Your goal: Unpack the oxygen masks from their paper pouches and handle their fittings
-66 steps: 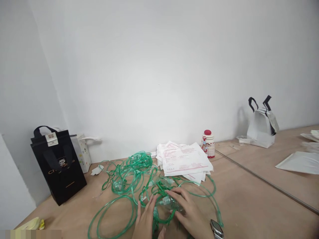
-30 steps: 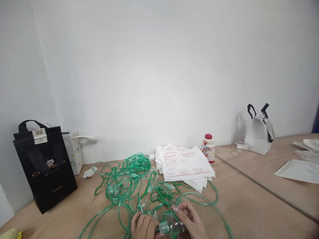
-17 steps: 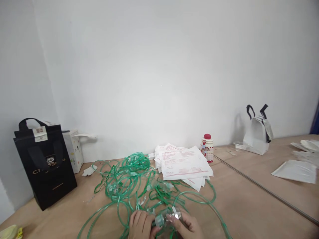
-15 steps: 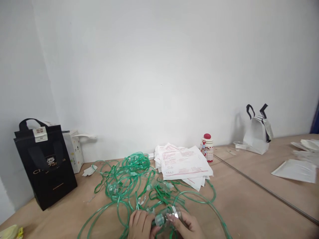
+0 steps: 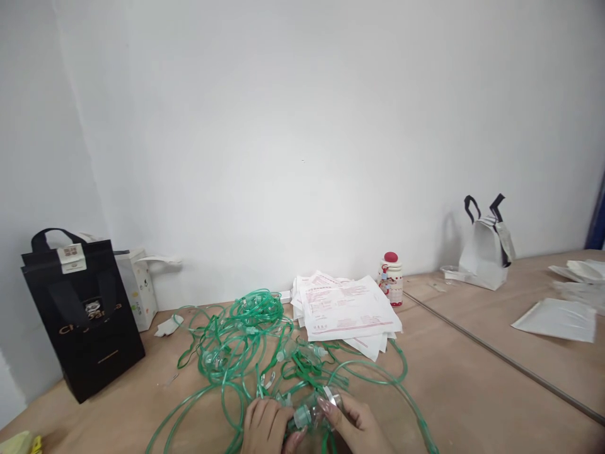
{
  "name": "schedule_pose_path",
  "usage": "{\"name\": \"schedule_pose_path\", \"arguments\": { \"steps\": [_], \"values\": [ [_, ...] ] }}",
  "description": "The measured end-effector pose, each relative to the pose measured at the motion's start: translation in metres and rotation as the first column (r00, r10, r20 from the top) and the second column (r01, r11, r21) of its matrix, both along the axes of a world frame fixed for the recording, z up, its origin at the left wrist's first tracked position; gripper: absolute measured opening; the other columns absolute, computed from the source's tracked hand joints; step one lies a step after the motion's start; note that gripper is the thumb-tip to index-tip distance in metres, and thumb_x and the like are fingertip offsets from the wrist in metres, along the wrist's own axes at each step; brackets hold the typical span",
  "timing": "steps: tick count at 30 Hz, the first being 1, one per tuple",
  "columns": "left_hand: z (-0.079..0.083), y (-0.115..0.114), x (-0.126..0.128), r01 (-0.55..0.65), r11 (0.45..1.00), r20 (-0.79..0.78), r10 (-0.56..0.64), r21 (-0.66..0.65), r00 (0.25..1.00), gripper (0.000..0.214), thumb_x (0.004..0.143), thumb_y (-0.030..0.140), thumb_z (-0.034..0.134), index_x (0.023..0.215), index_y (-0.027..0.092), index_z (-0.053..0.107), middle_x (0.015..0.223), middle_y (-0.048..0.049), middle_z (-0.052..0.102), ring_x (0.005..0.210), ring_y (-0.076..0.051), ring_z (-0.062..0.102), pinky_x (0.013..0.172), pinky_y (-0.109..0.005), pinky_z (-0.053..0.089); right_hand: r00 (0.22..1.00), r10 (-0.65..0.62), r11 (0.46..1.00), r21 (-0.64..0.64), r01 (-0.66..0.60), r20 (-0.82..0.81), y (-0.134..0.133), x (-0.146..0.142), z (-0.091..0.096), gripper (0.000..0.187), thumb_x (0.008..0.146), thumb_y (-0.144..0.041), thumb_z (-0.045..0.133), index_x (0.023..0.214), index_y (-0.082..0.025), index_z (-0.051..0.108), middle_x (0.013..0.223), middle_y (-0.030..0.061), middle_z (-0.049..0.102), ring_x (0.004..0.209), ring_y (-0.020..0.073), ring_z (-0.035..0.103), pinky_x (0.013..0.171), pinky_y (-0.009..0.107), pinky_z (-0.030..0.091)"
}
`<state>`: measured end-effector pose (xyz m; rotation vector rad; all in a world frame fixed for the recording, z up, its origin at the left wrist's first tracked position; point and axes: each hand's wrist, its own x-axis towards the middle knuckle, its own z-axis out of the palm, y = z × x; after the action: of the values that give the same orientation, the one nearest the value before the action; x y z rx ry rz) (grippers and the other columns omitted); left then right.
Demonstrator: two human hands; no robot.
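Observation:
At the bottom centre I hold a clear oxygen mask [image 5: 312,403] with a pale green connector [image 5: 302,416] facing left. My right hand [image 5: 359,425] is closed on the mask's right side, thumb across its front by the metal nose strip [image 5: 333,397]. Curled around the connector end is my left hand [image 5: 267,424], its thumb below; part of what it grips is hidden. Green tubing [image 5: 227,369] lies in tangled loops just beyond both hands. Another clear mask [image 5: 307,353] with green straps rests among the loops.
White paper pouches [image 5: 350,309] with red print are piled behind the tubing, beside a cream bottle [image 5: 390,280] with a red top. A black bag [image 5: 82,321] stands left, a white bag [image 5: 484,255] right. A metal strip [image 5: 501,372] crosses the table [image 5: 454,384].
My right thumb has shifted slightly up on the mask, and the mask has tilted a little. My left hand keeps about the same place. The view has moved slightly.

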<state>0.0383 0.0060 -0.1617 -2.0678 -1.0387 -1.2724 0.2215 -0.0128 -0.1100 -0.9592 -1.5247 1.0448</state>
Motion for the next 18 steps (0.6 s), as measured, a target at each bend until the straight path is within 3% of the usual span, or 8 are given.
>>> {"name": "schedule_pose_path", "arguments": {
  "steps": [12, 18],
  "values": [
    [-0.0006, 0.0016, 0.0030, -0.036, 0.999, -0.006, 0.036, 0.023, 0.999, 0.036, 0.092, 0.040, 0.028, 0.072, 0.022, 0.052, 0.060, 0.0007, 0.055, 0.059, -0.017, 0.052, 0.061, -0.028, 0.040, 0.999, 0.007, 0.993, 0.118, -0.011, 0.036, 0.0003, 0.0021, 0.0003, 0.036, 0.081, -0.052, 0.052, 0.071, -0.021, 0.069, 0.079, 0.0055, 0.064, 0.078, 0.0215, 0.057, 0.076, 0.030, 0.046],
    [0.0047, -0.0013, 0.0001, -0.025, 0.999, -0.009, 0.025, 0.024, 1.000, 0.041, 0.094, 0.036, 0.025, 0.067, 0.022, 0.052, 0.057, 0.0012, 0.052, 0.057, -0.015, 0.051, 0.062, -0.028, 0.038, 0.998, -0.026, 0.995, 0.100, 0.020, 0.058, -0.0034, -0.0001, 0.0027, 0.039, 0.081, -0.054, 0.050, 0.070, -0.021, 0.068, 0.075, 0.0049, 0.063, 0.075, 0.0213, 0.056, 0.075, 0.031, 0.047]
  ]
}}
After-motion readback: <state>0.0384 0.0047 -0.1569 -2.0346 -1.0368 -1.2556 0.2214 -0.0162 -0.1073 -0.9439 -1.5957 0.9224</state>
